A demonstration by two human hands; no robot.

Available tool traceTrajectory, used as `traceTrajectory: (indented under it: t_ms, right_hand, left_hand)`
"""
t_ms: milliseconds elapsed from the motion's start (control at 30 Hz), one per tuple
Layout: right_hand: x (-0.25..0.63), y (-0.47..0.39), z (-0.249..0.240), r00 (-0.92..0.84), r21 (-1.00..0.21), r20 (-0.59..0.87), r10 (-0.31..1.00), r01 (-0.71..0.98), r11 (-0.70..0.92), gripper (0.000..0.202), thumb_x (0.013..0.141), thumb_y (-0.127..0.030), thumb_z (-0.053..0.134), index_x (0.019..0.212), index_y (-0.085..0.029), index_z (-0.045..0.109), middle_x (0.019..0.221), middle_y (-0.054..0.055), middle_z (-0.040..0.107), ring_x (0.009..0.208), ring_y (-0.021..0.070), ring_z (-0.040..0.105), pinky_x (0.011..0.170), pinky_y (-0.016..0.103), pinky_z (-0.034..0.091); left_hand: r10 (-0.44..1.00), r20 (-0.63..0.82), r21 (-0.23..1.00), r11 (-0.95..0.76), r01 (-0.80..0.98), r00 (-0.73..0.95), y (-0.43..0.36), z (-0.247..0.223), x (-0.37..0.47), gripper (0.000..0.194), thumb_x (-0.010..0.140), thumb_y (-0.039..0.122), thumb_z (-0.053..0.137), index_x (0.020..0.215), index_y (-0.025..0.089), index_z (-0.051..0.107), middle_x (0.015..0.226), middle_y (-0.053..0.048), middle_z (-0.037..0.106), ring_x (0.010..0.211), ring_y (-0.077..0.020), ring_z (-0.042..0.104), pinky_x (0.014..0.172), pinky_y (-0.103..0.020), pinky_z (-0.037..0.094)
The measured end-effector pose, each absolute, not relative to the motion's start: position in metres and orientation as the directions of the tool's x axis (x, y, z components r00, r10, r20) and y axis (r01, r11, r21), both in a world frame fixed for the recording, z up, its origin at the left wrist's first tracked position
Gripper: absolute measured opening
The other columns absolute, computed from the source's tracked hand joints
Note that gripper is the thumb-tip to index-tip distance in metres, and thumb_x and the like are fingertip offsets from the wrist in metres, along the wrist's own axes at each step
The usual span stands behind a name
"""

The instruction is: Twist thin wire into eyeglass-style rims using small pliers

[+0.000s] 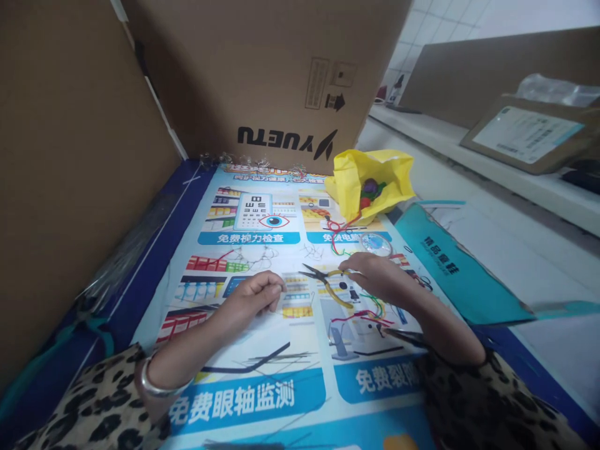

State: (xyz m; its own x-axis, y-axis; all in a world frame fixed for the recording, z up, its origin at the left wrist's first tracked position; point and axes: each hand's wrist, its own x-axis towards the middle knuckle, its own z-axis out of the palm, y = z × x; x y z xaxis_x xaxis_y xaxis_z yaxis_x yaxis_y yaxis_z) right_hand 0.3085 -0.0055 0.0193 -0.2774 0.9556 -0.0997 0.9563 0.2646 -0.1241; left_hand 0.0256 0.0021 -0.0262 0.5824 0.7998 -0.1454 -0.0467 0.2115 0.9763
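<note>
My left hand (263, 292) is closed in a pinch above the printed sheet (253, 350); whatever its fingers hold is too small to make out. Over to the right, my right hand (363, 265) has its fingers closed at the yellow-handled pliers (334, 289), near the upper handle. The pliers' jaws are parted and point left. Red and green threads (370, 312) lie below the pliers, and more run out of a yellow bag (370, 187) that holds coloured balls. A clear round container (375, 245) stands behind my right hand.
Cardboard walls (276, 75) rise at the back and left. Thin wires (276, 359) lie on the near part of the sheet. Dark-tipped tweezers (405, 337) are beside my right forearm. A teal card (454, 262) is at the right, and a package (529, 134) rests on a ledge.
</note>
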Motion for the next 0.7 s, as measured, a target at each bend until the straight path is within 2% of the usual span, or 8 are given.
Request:
traceTrajectory:
  t_ms: [167,333,433,533,633,700]
  right_hand:
    - [0.311,-0.003,0.017,-0.248,-0.049,-0.138,0.959,0.969,0.244,0.024,0.083,-0.022,0.041,0.081,-0.021,0.065,0.087,0.004,0.065,0.080,0.0162,0.057,0.068,0.025,0.038]
    - [0.320,-0.003,0.030,-0.269,0.057,-0.261,0.927,0.954,0.293,0.025,0.082,-0.023,0.042,0.075,-0.021,0.065,0.082,0.004,0.064,0.076,0.0163,0.056,0.063,0.025,0.035]
    - [0.318,-0.005,0.033,-0.235,0.110,-0.259,0.937,0.957,0.270,0.029,0.084,-0.027,0.039,0.071,-0.020,0.064,0.082,0.006,0.063,0.079,0.0177,0.056,0.063,0.026,0.035]
    - [0.304,-0.008,0.028,-0.165,0.125,-0.144,0.976,0.975,0.183,0.032,0.086,-0.039,0.039,0.081,-0.020,0.064,0.091,0.008,0.063,0.085,0.0207,0.056,0.065,0.028,0.037]
    - [0.283,-0.014,0.019,-0.201,0.096,-0.099,0.975,0.973,0.210,0.047,0.074,-0.058,0.050,0.097,-0.018,0.061,0.097,0.011,0.061,0.092,0.0254,0.054,0.072,0.032,0.040]
    - [0.272,-0.018,0.013,-0.212,0.112,-0.087,0.973,0.969,0.221,0.049,0.074,-0.055,0.052,0.102,-0.016,0.058,0.097,0.012,0.060,0.093,0.0266,0.053,0.074,0.034,0.040]
  left_hand:
    - [0.800,-0.149,0.977,0.209,-0.039,0.581,0.002,-0.026,0.026,0.022,0.081,0.039,0.055,0.085,0.017,0.055,0.057,0.003,0.051,0.051,-0.0074,0.037,0.050,-0.020,0.026]
    - [0.790,-0.151,0.978,0.208,-0.027,0.594,0.002,-0.025,0.026,0.022,0.082,0.038,0.054,0.084,0.016,0.056,0.057,0.003,0.050,0.052,-0.0072,0.038,0.051,-0.020,0.028]
    - [0.787,-0.156,0.978,0.210,-0.022,0.596,0.002,-0.024,0.026,0.021,0.082,0.037,0.055,0.084,0.016,0.056,0.058,0.003,0.051,0.052,-0.0070,0.039,0.051,-0.020,0.029]
    - [0.788,-0.144,0.977,0.209,-0.040,0.599,0.002,-0.024,0.027,0.022,0.081,0.037,0.055,0.084,0.016,0.056,0.058,0.003,0.051,0.051,-0.0066,0.039,0.051,-0.020,0.029]
    - [0.788,-0.146,0.976,0.213,-0.042,0.598,0.002,-0.024,0.027,0.023,0.080,0.038,0.057,0.084,0.015,0.056,0.058,0.003,0.052,0.051,-0.0068,0.040,0.050,-0.020,0.029]
    - [0.789,-0.150,0.977,0.212,-0.035,0.596,0.002,-0.024,0.027,0.024,0.079,0.039,0.058,0.084,0.015,0.057,0.058,0.003,0.052,0.051,-0.0071,0.041,0.050,-0.020,0.030]
